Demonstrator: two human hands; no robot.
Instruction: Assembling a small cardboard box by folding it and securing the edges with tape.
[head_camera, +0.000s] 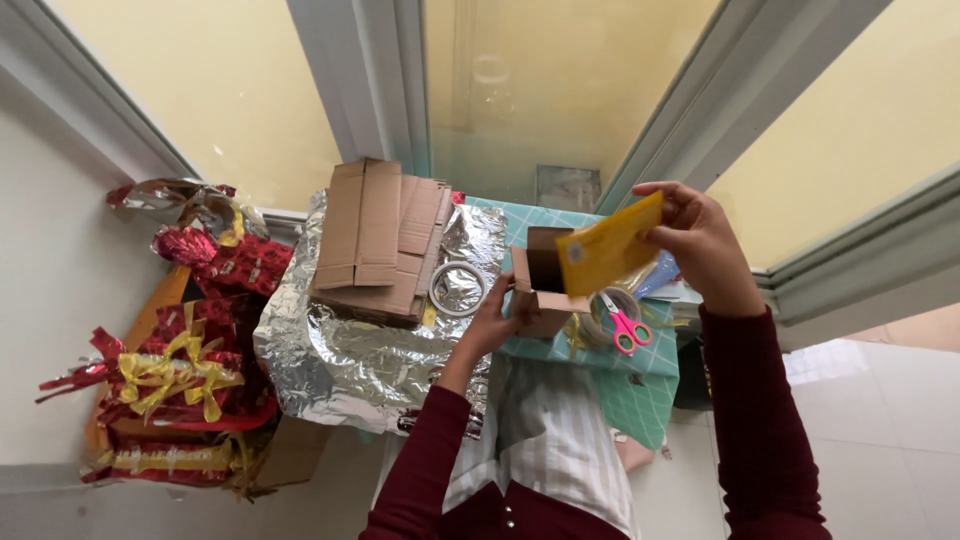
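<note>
My left hand (492, 322) grips a small open cardboard box (540, 285) by its left side, above the green cutting mat (640, 385). My right hand (697, 235) holds a yellow packet (605, 250) by its upper right edge, raised just over the box's open top. Both arms wear dark red sleeves.
Flattened cardboard boxes (380, 240) lie on a crumpled silver foil sheet (350, 360), with a tape roll (458, 288) beside them. Pink-handled scissors (625, 325) rest on the mat. Red wrapped bundles with yellow ribbons (180, 385) are stacked at the left. A window frame stands behind.
</note>
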